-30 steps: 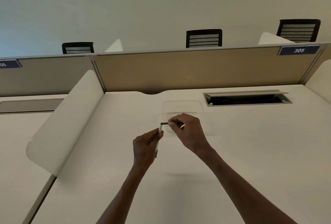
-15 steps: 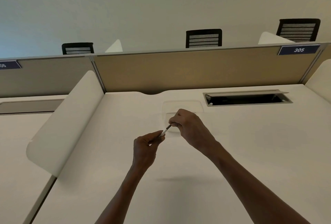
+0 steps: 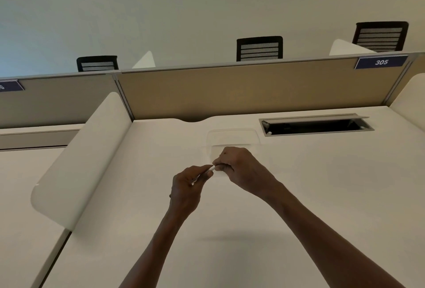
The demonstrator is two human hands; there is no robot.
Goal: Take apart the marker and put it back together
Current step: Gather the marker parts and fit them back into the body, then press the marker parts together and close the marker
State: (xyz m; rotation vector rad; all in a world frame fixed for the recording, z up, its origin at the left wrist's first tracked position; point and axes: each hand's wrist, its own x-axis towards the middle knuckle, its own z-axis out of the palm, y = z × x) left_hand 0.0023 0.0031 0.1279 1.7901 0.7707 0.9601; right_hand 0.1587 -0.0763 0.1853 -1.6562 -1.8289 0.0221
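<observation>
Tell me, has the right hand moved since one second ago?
Yes. The right hand has slid slightly toward the person, away from the cable slot, closing on the left hand.

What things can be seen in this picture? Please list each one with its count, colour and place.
marker: one, white barrel, held between both hands above the desk, mostly hidden
desk: one, off-white, fills the lower picture
clear tray: one, transparent, on the desk behind the hands
cable slot: one, dark, lid raised, desk's far right
side screens: two, white, left and right desk edges
back partition: one, tan, behind the desk
number sign: one, blue, reads 305
chairs: three, black, beyond the partition
left hand: fingers closed on the marker
right hand: fingers pinch its other end
</observation>
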